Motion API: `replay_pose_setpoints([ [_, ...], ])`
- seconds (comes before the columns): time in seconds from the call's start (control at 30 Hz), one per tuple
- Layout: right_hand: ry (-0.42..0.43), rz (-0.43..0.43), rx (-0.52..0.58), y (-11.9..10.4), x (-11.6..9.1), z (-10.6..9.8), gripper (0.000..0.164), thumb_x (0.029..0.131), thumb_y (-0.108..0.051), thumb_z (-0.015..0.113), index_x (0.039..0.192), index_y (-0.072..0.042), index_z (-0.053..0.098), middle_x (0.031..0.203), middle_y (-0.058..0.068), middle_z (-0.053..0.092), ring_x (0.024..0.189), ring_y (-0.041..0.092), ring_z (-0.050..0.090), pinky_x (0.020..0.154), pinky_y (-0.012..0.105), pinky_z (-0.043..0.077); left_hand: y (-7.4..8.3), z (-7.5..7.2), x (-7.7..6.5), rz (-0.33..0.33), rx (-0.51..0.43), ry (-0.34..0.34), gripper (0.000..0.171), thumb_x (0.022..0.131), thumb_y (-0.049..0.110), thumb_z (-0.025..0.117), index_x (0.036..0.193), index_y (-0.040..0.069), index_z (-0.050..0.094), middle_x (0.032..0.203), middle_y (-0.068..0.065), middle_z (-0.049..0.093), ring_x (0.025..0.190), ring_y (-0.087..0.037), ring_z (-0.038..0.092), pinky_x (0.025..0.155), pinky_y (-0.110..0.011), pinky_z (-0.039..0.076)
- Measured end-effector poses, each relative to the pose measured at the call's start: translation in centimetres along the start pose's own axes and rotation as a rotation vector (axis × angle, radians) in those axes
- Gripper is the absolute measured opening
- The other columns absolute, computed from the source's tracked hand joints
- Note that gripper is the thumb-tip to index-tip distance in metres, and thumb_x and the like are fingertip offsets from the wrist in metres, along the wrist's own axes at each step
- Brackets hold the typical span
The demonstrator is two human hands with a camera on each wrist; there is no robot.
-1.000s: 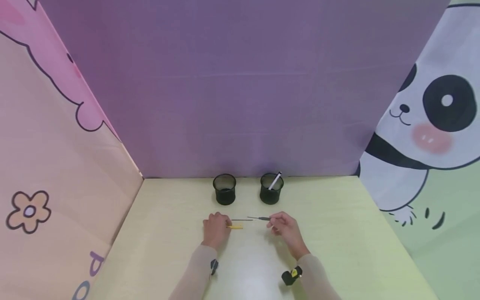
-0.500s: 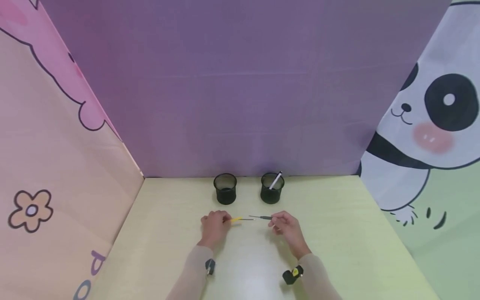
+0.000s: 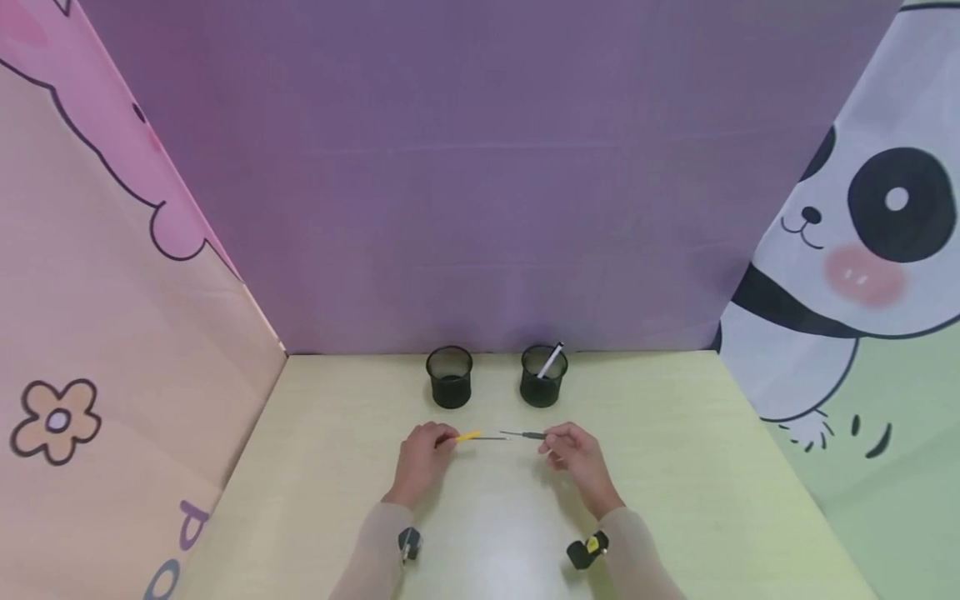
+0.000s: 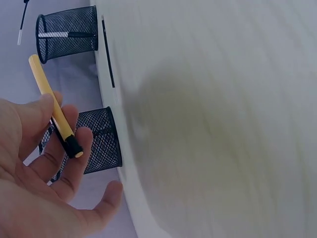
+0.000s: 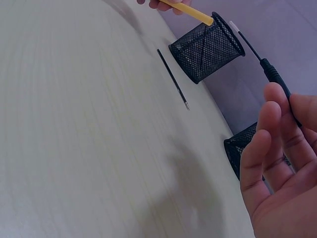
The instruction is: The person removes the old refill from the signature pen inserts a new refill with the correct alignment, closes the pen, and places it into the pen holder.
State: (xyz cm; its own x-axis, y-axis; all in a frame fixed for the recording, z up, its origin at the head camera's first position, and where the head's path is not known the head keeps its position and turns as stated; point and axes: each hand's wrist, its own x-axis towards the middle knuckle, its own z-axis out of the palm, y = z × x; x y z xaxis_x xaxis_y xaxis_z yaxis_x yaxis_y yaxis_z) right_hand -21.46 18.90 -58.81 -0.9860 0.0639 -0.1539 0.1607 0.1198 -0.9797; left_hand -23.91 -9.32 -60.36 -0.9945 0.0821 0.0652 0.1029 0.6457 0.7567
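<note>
My left hand (image 3: pixel 423 457) pinches a yellow pen barrel (image 4: pixel 52 96) between thumb and fingers; its black end with a clip lies by the fingertips. My right hand (image 3: pixel 581 458) pinches a black pen grip (image 5: pixel 275 74), from which a thin dark refill with a whitish end sticks out toward the left hand. Between the hands, a loose dark pen refill (image 5: pixel 173 79) lies on the table. In the head view, the yellow barrel overlaps this refill's left part.
Two black mesh pen cups stand at the table's back edge. A white pen (image 3: pixel 551 360) leans in the right cup (image 3: pixel 542 393); the left cup (image 3: pixel 450 393) is beyond my left hand. A purple backdrop (image 3: pixel 480 208) rises behind the light wooden table (image 3: pixel 337 417).
My left hand has turned and shifted slightly left, and the yellow barrel has moved away from me, over the refill's line. My right hand stays nearly still.
</note>
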Motion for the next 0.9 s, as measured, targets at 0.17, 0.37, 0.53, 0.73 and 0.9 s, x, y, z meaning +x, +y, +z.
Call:
replay_pose_setpoints([
  [0.17, 0.004, -0.005, -0.011, 0.0, 0.08, 0.06, 0.026, 0.101, -0.01, 0.06, 0.119, 0.008, 0.059, 0.088, 0.004, 0.075, 0.077, 0.018, 0.063, 0.074, 0.031, 0.056, -0.04, 0.13, 0.01, 0.025, -0.031, 0.003, 0.013, 0.097, 0.013, 0.069, 0.108, 0.016, 0.076, 0.094, 0.003, 0.068, 0.087, -0.013, 0.057, 0.085, -0.038, 0.048],
  [0.37, 0.007, 0.012, -0.018, -0.13, 0.17, 0.21, 0.024, 0.101, -0.009, 0.06, 0.12, 0.007, 0.06, 0.089, 0.004, 0.075, 0.078, 0.018, 0.064, 0.075, 0.031, 0.056, 0.06, 0.16, -0.09, 0.052, -0.068, 0.007, 0.014, 0.097, 0.011, 0.069, 0.108, 0.016, 0.076, 0.093, 0.003, 0.067, 0.085, -0.012, 0.057, 0.083, -0.035, 0.048],
  [0.53, 0.001, 0.022, -0.018, -0.19, 0.16, 0.28, 0.023, 0.101, -0.008, 0.06, 0.12, 0.006, 0.06, 0.091, 0.006, 0.075, 0.079, 0.019, 0.063, 0.076, 0.031, 0.056, 0.02, 0.31, -0.08, 0.06, -0.084, 0.011, 0.014, 0.097, 0.011, 0.069, 0.108, 0.017, 0.075, 0.094, 0.004, 0.067, 0.084, -0.011, 0.056, 0.083, -0.034, 0.049],
  [0.73, 0.001, 0.025, -0.014, -0.23, 0.15, 0.41, 0.023, 0.101, -0.008, 0.061, 0.119, 0.006, 0.06, 0.091, 0.007, 0.075, 0.08, 0.02, 0.063, 0.076, 0.031, 0.056, 0.13, 0.44, -0.09, 0.068, -0.092, 0.002, 0.014, 0.098, 0.011, 0.068, 0.109, 0.017, 0.075, 0.094, 0.003, 0.066, 0.084, -0.01, 0.056, 0.082, -0.033, 0.05],
  [0.9, -0.006, 0.015, -0.014, -0.12, 0.03, 0.56, 0.023, 0.1, -0.009, 0.063, 0.118, 0.006, 0.061, 0.091, 0.008, 0.075, 0.08, 0.02, 0.063, 0.075, 0.032, 0.056, 0.21, 0.46, -0.15, 0.074, -0.096, -0.001, 0.014, 0.097, 0.012, 0.068, 0.109, 0.017, 0.075, 0.094, 0.004, 0.065, 0.085, -0.01, 0.056, 0.081, -0.032, 0.051],
])
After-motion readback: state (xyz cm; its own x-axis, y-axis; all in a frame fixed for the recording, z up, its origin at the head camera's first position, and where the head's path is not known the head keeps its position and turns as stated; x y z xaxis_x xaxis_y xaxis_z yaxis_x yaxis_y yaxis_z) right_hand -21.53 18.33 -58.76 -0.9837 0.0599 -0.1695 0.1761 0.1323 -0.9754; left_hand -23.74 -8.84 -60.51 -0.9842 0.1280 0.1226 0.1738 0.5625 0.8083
